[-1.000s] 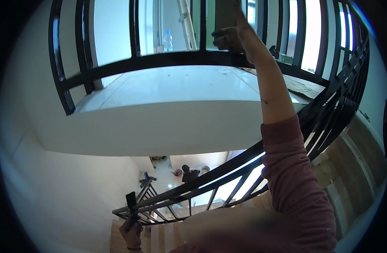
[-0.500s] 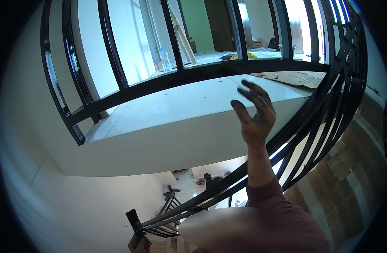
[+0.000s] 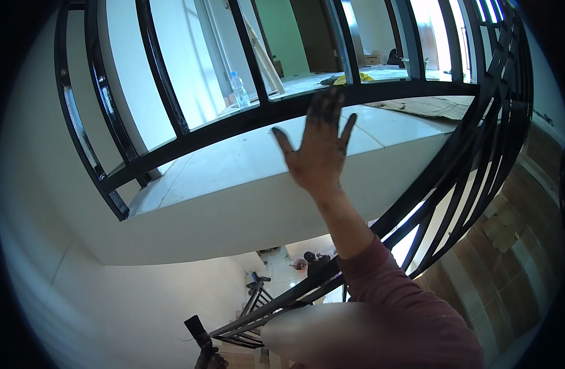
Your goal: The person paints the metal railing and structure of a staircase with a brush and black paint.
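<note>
My right hand (image 3: 320, 150) is raised in front of the black metal railing (image 3: 227, 126), back towards me, fingers spread and dark-stained. Its fingertips overlap the railing's bottom rail in this view, and nothing is in the hand. Below it runs the white tiled floor edge (image 3: 215, 166). Low at the left, my left hand (image 3: 210, 360), partly cut off by the frame's bottom, is closed round what looks like a paintbrush (image 3: 197, 330) with a broad black head pointing up. The brush is close to the end of the lower stair railing (image 3: 282, 301).
Behind the bars stand a clear plastic bottle (image 3: 239, 90) and a yellow cloth (image 3: 354, 79). A cardboard sheet (image 3: 418, 107) lies at the floor's right edge. Far below, a person (image 3: 316, 261) is on the lower floor. Brown steps (image 3: 492, 277) lie at the right.
My right hand has moved left and turned, its bent fingers now spread out and up against the view of the bottom rail. My left hand still holds the brush, slightly lower in view.
</note>
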### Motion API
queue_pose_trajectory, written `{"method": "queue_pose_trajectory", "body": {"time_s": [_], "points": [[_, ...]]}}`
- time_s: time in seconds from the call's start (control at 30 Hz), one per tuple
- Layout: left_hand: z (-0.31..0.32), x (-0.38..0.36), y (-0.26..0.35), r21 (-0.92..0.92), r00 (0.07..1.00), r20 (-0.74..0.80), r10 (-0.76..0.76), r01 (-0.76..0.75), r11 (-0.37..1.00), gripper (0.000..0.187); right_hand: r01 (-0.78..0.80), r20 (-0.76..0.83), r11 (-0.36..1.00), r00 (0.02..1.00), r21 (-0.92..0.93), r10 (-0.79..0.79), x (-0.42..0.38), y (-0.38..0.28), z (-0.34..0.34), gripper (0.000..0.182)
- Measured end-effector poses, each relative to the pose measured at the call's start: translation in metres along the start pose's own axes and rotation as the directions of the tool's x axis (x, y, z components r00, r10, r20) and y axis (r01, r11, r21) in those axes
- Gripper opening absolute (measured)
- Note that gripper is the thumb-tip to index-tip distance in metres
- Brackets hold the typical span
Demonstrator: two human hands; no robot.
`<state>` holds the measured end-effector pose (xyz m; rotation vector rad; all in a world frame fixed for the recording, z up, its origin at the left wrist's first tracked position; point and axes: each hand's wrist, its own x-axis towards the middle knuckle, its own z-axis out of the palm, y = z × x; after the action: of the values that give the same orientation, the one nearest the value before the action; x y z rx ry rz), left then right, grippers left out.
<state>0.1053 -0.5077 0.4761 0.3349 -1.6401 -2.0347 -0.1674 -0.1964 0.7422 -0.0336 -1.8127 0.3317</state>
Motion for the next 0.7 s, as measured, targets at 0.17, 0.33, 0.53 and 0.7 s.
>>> {"method": "queue_pose_trajectory", "body": {"time_s": [0.17,0.33,0.53,0.7], "points": [[0.006,0.0,0.011,0.079,1.0,0.028,0.003,-0.006,0.997,0.026,0.201,0.063,0.961,0.974,0.188,-0.216,-0.011,-0.026,-0.003,0.087],[0.005,0.001,0.004,0.013,0.999,0.051,-0.017,0.016,1.0,0.031,-0.07,0.052,0.996,0.996,-0.059,0.073,0.015,-0.004,-0.023,0.075],[0.012,0.004,0.004,0.002,0.997,0.07,-0.018,0.018,1.0,0.028,0.088,-0.039,0.995,0.995,-0.045,-0.09,0.014,0.007,-0.027,0.061],[0.03,0.009,-0.005,-0.191,0.975,0.221,-0.021,0.065,0.979,0.028,0.309,-0.12,0.906,0.951,0.289,-0.286,-0.067,0.019,-0.051,0.02]]}}
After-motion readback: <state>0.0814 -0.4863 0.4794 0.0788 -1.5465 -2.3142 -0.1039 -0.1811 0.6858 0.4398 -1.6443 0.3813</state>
